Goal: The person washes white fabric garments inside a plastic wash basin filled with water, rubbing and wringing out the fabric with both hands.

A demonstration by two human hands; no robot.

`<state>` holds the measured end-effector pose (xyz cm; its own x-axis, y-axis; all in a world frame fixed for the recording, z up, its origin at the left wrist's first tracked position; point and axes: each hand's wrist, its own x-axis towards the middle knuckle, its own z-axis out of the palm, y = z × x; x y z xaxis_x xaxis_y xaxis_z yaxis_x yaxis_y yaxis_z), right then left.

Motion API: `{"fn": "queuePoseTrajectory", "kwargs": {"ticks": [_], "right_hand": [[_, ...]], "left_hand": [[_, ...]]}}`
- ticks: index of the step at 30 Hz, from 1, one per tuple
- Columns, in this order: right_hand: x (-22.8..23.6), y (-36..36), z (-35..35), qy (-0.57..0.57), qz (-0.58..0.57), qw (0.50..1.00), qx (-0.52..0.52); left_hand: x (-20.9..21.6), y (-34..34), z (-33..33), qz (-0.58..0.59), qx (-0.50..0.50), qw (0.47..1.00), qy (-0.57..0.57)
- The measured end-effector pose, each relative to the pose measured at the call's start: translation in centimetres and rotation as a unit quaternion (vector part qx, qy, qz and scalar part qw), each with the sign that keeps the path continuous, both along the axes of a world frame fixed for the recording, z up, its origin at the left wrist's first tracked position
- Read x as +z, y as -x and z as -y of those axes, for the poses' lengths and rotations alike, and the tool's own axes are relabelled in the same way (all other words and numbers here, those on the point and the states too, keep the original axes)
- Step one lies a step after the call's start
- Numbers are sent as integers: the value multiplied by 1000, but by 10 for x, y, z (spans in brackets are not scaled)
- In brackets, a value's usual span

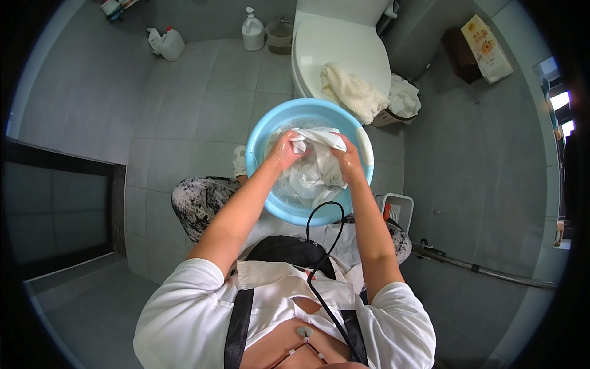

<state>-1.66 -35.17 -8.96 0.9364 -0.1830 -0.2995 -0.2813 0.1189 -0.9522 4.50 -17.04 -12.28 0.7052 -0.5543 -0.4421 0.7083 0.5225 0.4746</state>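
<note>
In front of me stands a round light-blue basin (259,132) holding water and suds. A wet white cloth (316,136) is stretched between my two hands over the basin, and its lower part trails into the water. My left hand (284,152) is closed on the cloth's left side. The right side is gripped by my right hand (348,158). What kind of garment or towel the cloth is, I cannot make out. A black cable (309,230) loops up in front of the basin's near rim.
Beyond the basin is a white toilet (341,46) with a cream towel (353,92) on its lid. A waste bin (387,118) with a white liner stands beside it. A white pump bottle (252,32), a small bucket (279,38) and a white jug (167,44) line the far wall.
</note>
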Motion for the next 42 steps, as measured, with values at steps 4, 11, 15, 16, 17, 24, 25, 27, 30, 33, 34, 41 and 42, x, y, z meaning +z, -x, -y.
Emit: {"fn": "queuePoseTrajectory", "kwargs": {"ticks": [4,11,15,16,17,24,25,27,30,33,34,41,42], "right_hand": [[35,14,-33,134,105,984,48],[36,37,-75,395,216,889,90],[-2,5,-57,486,169,856,-48],[-8,-1,-49,481,156,859,-73],[-9,-3,-45,476,144,862,-98],[16,14,-78,457,191,868,-41],[10,8,-72,475,159,863,-60],[3,-1,-43,455,103,883,-55],[-6,-8,-21,504,-6,863,-7],[-17,-7,-3,363,13,931,-45],[-18,-7,5,310,-6,949,-52],[-13,5,-25,536,86,807,231],[-26,5,-24,553,68,788,263]], "left_hand": [[11,2,13,-87,89,988,87],[-5,11,24,-21,45,998,49],[-22,17,54,-55,89,989,-102],[-13,22,59,-52,102,986,-121],[4,27,60,-47,117,982,-140],[-22,27,41,-66,15,998,-5],[-24,29,49,-62,34,996,-45],[19,42,56,-89,53,991,-82],[27,37,42,-135,46,983,-113],[-9,9,15,-99,153,978,-104],[-8,7,7,-105,167,976,-89],[-89,-6,-10,144,121,972,-140],[-92,-2,-8,69,131,982,-121]]}}
